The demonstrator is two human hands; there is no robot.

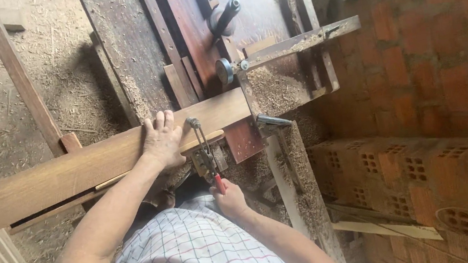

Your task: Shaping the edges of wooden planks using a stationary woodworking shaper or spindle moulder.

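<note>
The right hand (230, 197) is closed around the red handle of a clamp (206, 154) at the near edge of the table (123, 50). The left hand (162, 141) lies flat, fingers together, on a long plank (77, 169). The plank runs off the left edge. Sawdust hides the table's far parts. Brick wall (428, 72) crowds the right side.
</note>
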